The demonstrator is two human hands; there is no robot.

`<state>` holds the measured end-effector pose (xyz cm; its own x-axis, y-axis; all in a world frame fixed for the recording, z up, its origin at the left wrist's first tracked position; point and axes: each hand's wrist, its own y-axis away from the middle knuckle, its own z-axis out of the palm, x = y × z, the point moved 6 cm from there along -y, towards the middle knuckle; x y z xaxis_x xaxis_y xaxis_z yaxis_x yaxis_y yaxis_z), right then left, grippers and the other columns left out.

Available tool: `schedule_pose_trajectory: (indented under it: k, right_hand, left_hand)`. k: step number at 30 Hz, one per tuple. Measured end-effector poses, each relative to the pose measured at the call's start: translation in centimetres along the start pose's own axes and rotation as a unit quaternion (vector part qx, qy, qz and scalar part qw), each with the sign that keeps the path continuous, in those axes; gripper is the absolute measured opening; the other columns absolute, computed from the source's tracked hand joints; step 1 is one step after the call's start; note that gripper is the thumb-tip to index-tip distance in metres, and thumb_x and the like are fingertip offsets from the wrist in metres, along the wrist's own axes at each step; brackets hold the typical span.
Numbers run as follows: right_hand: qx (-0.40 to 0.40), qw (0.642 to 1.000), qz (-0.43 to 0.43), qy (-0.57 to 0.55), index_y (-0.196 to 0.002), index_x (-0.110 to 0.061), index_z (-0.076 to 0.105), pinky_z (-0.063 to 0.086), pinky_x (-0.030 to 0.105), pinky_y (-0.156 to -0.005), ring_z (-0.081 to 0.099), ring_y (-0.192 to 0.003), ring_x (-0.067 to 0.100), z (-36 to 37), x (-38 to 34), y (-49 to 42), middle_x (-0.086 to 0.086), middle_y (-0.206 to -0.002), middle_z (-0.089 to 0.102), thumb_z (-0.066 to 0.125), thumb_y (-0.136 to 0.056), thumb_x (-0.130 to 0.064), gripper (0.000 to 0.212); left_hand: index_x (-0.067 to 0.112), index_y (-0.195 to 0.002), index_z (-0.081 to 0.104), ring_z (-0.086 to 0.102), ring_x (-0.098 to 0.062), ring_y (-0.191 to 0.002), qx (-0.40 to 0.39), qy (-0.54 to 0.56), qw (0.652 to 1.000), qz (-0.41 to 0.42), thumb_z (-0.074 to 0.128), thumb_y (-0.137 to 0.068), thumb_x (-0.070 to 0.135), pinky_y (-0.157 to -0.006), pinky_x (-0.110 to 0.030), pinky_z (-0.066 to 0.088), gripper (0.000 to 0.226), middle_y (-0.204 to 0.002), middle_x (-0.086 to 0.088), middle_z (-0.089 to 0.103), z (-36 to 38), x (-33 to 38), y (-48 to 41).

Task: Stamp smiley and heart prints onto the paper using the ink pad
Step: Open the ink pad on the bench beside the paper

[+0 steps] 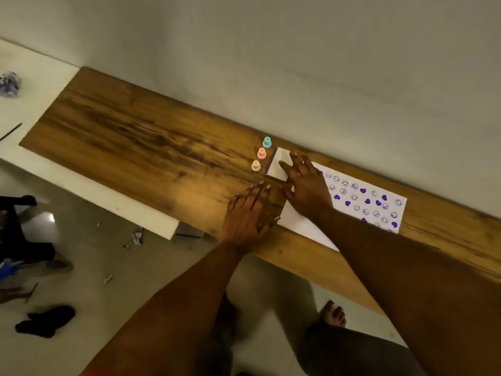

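Observation:
A white paper [360, 202] covered with several purple smiley and heart prints lies on the wooden shelf [151, 147]. The closed white ink pad [278, 165] with a purple edge sits at the paper's left end. Three small stamps stand in a row just left of it: teal [267, 142], pink [261, 153] and peach [256, 165]. My right hand [306, 185] lies flat with spread fingers, fingertips on the ink pad's lid, palm over the paper. My left hand [248, 215] rests flat on the wood beside the paper's left edge, holding nothing.
A wall runs close behind the shelf. A white counter [35, 85] adjoins the shelf on the left, with a crumpled paper ball [9, 84] on it. Below are a tiled floor with paper scraps, a dark cloth [46, 320] and a bare foot [334, 313].

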<state>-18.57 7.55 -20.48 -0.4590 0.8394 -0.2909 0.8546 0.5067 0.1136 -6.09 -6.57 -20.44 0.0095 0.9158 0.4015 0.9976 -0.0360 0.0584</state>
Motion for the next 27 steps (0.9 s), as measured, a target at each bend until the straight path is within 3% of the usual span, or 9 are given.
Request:
schedule_pose_trajectory:
  k: [3,5,8,12,16,21,27]
  right_hand:
    - [-0.013,0.999,-0.006,0.038,-0.158,-0.032,0.037,0.016,0.052,-0.123,0.008,-0.158,0.028,1.2,0.6,-1.4,0.001,-0.169,0.022,0.036,-0.106,-0.055,0.057]
    - [0.007,0.998,-0.003,0.061,-0.153,-0.034,0.044,0.017,0.053,-0.121,0.016,-0.156,0.027,1.3,0.5,-1.5,-0.001,-0.165,0.033,0.033,-0.107,-0.053,0.052]
    - [0.027,0.997,0.010,0.073,-0.148,-0.035,0.052,0.022,0.054,-0.117,0.028,-0.151,0.027,1.3,-0.8,-0.7,-0.002,-0.159,0.044,0.035,-0.108,-0.046,0.045]
    - [0.011,0.995,0.016,0.097,-0.148,-0.036,0.052,0.024,0.054,-0.113,0.029,-0.148,0.027,1.6,-3.3,0.6,-0.002,-0.156,0.046,0.042,-0.106,-0.036,0.043]
    - [-0.021,0.994,0.009,0.110,-0.151,-0.036,0.046,0.025,0.054,-0.113,0.027,-0.148,0.030,2.7,-6.0,3.0,0.001,-0.157,0.043,0.052,-0.101,-0.037,0.050]
    - [-0.034,0.995,0.007,0.090,-0.155,-0.035,0.040,0.018,0.056,-0.119,0.022,-0.151,0.032,4.0,-8.8,5.8,0.005,-0.160,0.037,0.057,-0.102,-0.033,0.056]
    - [-0.032,0.994,-0.007,0.103,-0.153,-0.033,0.042,0.022,0.054,-0.119,0.029,-0.148,0.033,4.3,-10.0,7.0,0.008,-0.156,0.042,0.060,-0.100,-0.033,0.056]
  left_hand:
    - [0.018,-0.161,0.038,0.042,-0.030,-0.147,0.056,0.030,0.998,-0.012,0.039,-0.102,0.066,-0.119,-0.051,0.033,0.076,-0.164,-0.008,0.043,1.1,-1.5,0.1]
    - [0.017,-0.161,0.039,0.040,-0.031,-0.147,0.072,0.054,0.994,-0.057,0.043,-0.102,0.064,-0.120,-0.052,0.032,0.076,-0.163,-0.009,0.043,2.0,-2.5,0.4]
    - [0.013,-0.160,0.038,0.037,-0.034,-0.149,0.113,0.087,0.981,-0.130,0.052,-0.100,0.063,-0.123,-0.053,0.028,0.079,-0.161,-0.013,0.044,2.8,-3.4,1.1]
    - [0.014,-0.160,0.034,0.033,-0.033,-0.151,0.140,0.087,0.965,-0.204,0.057,-0.095,0.071,-0.123,-0.055,0.027,0.089,-0.162,-0.014,0.041,2.5,-4.7,1.6]
    - [0.011,-0.162,0.031,0.028,-0.030,-0.155,0.127,0.093,0.968,-0.195,0.061,-0.093,0.071,-0.126,-0.050,0.024,0.096,-0.166,-0.013,0.036,2.9,-4.5,3.0]
    - [0.006,-0.159,0.035,0.029,-0.031,-0.155,0.118,0.118,0.969,-0.182,0.071,-0.094,0.052,-0.125,-0.053,0.029,0.087,-0.165,-0.015,0.038,2.3,-4.5,3.6]
    - [0.009,-0.159,0.038,0.028,-0.028,-0.156,0.105,0.150,0.971,-0.155,0.070,-0.098,0.042,-0.125,-0.052,0.027,0.077,-0.167,-0.011,0.036,1.6,-5.1,4.2]
